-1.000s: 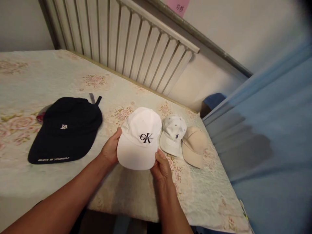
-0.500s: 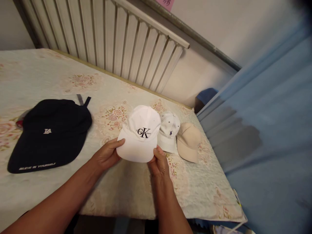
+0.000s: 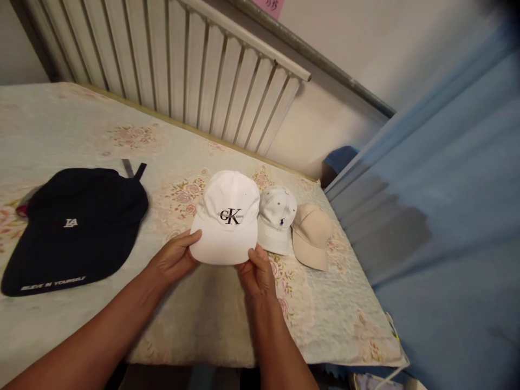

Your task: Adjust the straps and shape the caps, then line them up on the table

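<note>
A white baseball cap (image 3: pixel 229 200) with black letters on its front faces me, brim towards my body. My left hand (image 3: pixel 176 257) pinches the brim's left side, thumb on top. On the brim's right corner, my right hand (image 3: pixel 257 271) grips with the thumb above and the fingers curled beneath. Just right of it lies a pale cap (image 3: pixel 278 214) with a small dark blue emblem, partly covered by the white one. Beside that rests a beige cap (image 3: pixel 312 235). A black cap (image 3: pixel 81 222) with white lettering lies farther left.
The caps are on a bed with a floral cover (image 3: pixel 195 325). A white radiator (image 3: pixel 219 81) runs along the wall behind it. Blue curtains (image 3: pixel 439 216) hang on the right, and a dark blue object (image 3: pixel 341 158) shows at the far corner.
The white cap and both hands sit slightly farther left and higher in view. The whole scene has also shifted a little left. Both hands keep their hold on the brim.
</note>
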### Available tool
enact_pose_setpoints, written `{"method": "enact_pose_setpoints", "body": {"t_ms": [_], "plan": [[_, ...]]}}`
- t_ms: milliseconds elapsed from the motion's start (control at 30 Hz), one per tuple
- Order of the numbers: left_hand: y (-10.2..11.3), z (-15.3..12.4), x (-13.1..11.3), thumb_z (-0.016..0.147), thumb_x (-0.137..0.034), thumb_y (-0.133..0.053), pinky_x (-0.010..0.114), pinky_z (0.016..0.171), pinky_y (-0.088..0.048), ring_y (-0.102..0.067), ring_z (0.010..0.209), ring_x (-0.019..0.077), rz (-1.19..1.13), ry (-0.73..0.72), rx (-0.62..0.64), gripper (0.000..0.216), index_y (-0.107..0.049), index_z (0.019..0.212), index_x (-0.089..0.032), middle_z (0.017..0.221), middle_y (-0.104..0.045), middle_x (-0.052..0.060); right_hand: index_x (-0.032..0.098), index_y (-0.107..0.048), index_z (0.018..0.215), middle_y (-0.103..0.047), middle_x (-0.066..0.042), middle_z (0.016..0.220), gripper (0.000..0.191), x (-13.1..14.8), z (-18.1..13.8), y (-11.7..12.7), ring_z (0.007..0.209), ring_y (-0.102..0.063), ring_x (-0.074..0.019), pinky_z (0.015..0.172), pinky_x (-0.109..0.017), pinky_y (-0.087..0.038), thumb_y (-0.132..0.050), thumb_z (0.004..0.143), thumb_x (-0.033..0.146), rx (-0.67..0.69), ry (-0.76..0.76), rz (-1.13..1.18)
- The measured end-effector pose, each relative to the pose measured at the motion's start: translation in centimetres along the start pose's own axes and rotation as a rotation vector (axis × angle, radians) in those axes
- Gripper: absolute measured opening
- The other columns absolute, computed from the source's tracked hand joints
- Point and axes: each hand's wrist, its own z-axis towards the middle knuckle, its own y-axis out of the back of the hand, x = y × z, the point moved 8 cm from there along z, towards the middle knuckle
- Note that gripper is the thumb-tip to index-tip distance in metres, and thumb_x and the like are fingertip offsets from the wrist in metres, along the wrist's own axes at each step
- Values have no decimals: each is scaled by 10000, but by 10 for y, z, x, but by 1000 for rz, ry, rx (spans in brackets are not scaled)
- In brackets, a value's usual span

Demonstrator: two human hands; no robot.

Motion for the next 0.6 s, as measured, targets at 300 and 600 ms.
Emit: {"method": "enact_pose_setpoints", "body": {"t_ms": [300,600], "plan": [[2,1,0,713,-55,-732,402,894,-583,-673,1062,354,21,34,12,622,-600,1317,-116,1140,-714,179,172,-655,1137,-736,-70,1130,417,4,0,-1,954,-694,-196,917,-371,-549,-725,729,223,15,10,17],[1,-1,7,766,-51,-657,426,860,-595,-662,1089,364,67,104,53,527,-647,1272,-198,1119,-733,136,150,-666,1133,-755,-66,1069,431,19,2,8,908,-700,-188,926,-338,-529,-722,715,240,-21,56,36]]}}
